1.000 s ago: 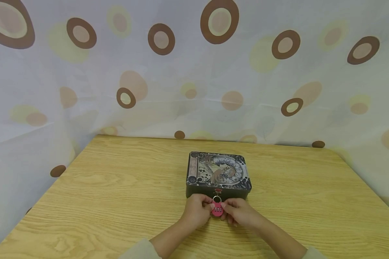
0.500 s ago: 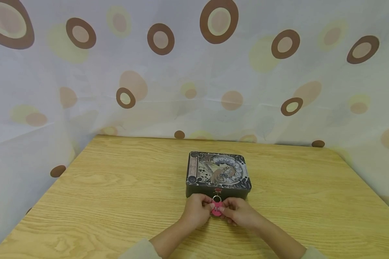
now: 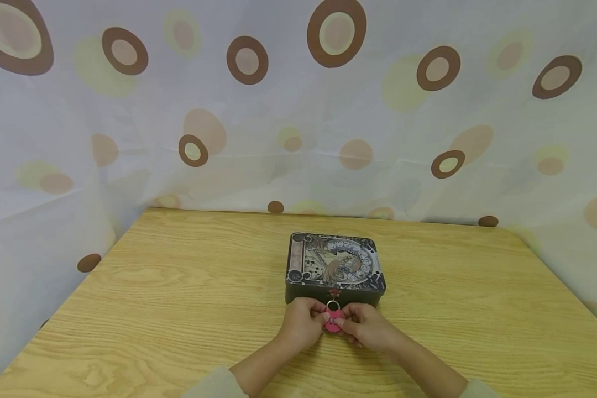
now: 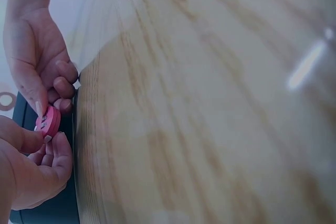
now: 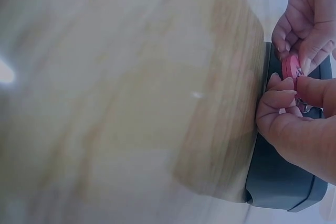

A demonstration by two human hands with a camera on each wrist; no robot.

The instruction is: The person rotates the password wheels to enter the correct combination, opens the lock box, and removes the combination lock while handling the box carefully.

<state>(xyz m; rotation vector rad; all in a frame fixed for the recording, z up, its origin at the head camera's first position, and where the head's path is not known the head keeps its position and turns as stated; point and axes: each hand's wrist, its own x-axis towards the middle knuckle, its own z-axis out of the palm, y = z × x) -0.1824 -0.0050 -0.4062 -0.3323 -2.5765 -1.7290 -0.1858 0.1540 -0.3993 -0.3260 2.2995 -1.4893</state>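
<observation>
A pink combination padlock (image 3: 332, 327) with number dials hangs by its silver shackle at the red-brown clasp (image 3: 335, 293) on the front of a dark tin box (image 3: 335, 261) with a patterned lid. My left hand (image 3: 299, 327) pinches the lock's left side between thumb and fingers. On the other side, my right hand (image 3: 371, 327) grips the lock, its thumb lying over the rightmost dial. Both wrist views show the padlock (image 4: 50, 121) between the two hands, in front of the box's dark side (image 5: 278, 174). The dial digits are too small to read.
The box stands on a light wood-grain table (image 3: 189, 287). Behind it hangs a pale curtain (image 3: 258, 182) printed with brown, peach and yellow ovals, which also runs along the left and right sides of the table.
My right thumb has moved left onto the face of the padlock, covering the rightmost dial; all three dials showed a second ago. The left hand and the box stay put.
</observation>
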